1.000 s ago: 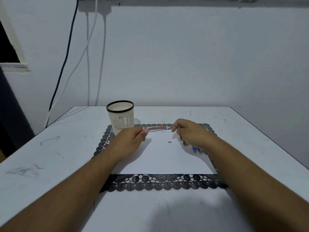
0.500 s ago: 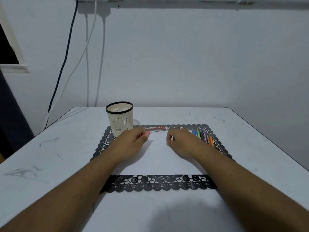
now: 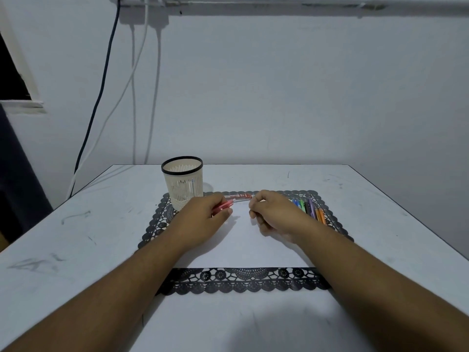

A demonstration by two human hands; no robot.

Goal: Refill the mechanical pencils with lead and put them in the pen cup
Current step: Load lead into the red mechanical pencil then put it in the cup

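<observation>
My left hand (image 3: 200,219): my fingers and thumb are curled round a red pencil (image 3: 223,207). I hold it low over the mat, with its far end sticking out past my fingers toward the right.
My right hand (image 3: 272,215): my fingers are curled in tight, with the thumb and first finger tips pressed together. There may be something tiny between them, but it is too small for me to see.
Lead box (image 3: 239,196): a thin red and white case lies flat near the back of the mat. Its left end is just by my left fingertips and its right end is just by my right ones.
Other pencils (image 3: 308,207): blue, green, purple and orange ones lie side by side on the right part of the mat, just behind my right hand.
Pen cup (image 3: 182,182): it is cream with a black rim and thin slots in its wall. It stands upright on the back left corner of the mat, just behind my left hand.
Mat (image 3: 243,282): it has a white middle and a black lace edge.
Table (image 3: 76,237): it is white with some dark scuff marks, and the mat lies on it.
</observation>
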